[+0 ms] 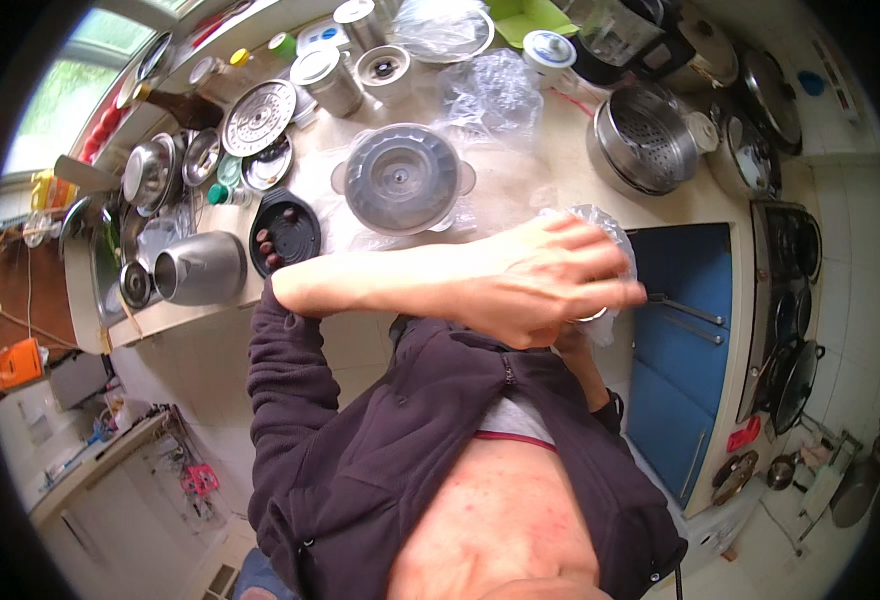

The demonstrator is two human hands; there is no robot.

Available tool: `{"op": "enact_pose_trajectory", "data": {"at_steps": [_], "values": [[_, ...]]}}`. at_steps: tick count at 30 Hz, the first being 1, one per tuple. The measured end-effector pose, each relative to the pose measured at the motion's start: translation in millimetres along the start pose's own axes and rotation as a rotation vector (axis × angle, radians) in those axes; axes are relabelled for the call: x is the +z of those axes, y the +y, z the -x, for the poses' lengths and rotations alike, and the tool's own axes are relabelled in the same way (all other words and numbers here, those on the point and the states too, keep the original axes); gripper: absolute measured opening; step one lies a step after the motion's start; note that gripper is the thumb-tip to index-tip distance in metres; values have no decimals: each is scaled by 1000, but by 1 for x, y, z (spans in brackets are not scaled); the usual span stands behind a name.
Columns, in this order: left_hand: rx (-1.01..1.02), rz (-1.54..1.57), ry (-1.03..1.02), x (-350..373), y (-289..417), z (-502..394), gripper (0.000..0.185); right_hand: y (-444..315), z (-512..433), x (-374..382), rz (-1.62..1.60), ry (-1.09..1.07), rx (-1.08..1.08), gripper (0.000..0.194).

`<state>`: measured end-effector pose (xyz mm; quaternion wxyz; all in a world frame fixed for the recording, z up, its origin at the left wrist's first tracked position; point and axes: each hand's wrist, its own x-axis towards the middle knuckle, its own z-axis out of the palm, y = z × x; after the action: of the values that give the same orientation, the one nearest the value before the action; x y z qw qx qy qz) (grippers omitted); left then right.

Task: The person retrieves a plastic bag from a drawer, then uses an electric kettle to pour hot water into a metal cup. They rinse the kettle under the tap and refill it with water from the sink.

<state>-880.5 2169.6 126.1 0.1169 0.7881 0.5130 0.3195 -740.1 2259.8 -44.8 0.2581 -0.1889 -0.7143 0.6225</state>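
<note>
My left hand (545,281) reaches across my body to the right, back upward, its fingers stretched and blurred over a clear plastic bag (608,232). Its palm and thumb side are hidden, so what it grips, if anything, is unclear. Below it, my right hand (573,345) is mostly covered and appears to hold the bag from underneath. A small shiny rim (593,315) shows between the hands; the object it belongs to is hidden. Beyond my left forearm stands a lidded translucent plastic bowl (401,180). Near my left elbow lies a black dish (290,232) with several dark brown round pieces.
A metal cup (203,268) lies sideways by the sink edge. Steamer pots (646,139) stand at the right, near the gas stove (785,240). Metal canisters (327,81) and a crumpled plastic bag (492,97) sit farther back. Blue cabinet doors (672,360) are below the counter.
</note>
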Motion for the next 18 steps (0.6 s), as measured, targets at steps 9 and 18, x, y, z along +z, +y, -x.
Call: {"op": "enact_pose_trajectory", "data": {"at_steps": [9,18], "values": [[11,97,71,-3,-9,18,64,3,-11,17,-35,-73,-2,71],[-311,-263,171,2,-1,33,69,6,-11,26,-79,-116,10,69]]}}
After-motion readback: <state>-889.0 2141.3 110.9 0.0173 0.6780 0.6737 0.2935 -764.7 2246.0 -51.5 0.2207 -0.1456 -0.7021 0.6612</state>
